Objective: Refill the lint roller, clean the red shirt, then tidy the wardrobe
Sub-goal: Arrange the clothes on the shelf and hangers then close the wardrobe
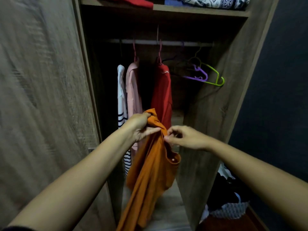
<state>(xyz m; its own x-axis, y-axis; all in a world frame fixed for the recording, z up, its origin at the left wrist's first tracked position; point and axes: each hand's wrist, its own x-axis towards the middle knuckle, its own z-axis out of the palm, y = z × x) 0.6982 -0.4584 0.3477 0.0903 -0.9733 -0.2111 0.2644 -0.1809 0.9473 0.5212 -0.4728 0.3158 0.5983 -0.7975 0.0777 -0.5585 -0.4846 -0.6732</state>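
Note:
An orange shirt (150,164) hangs down in front of the open wardrobe. My left hand (141,125) grips its bunched top. My right hand (185,137) pinches the fabric just to the right of that. Behind them the red shirt (163,92) hangs on a pink hanger from the rail (166,42). A pink shirt (133,95) and a white shirt with dark stripes (121,97) hang to its left. No lint roller is in view.
Empty purple (198,75) and green (215,75) hangers hang at the rail's right end. Folded red (133,1) and patterned (215,2) cloths lie on the top shelf. The wardrobe door (41,97) stands open at left. A pile of clothes (226,197) lies at lower right.

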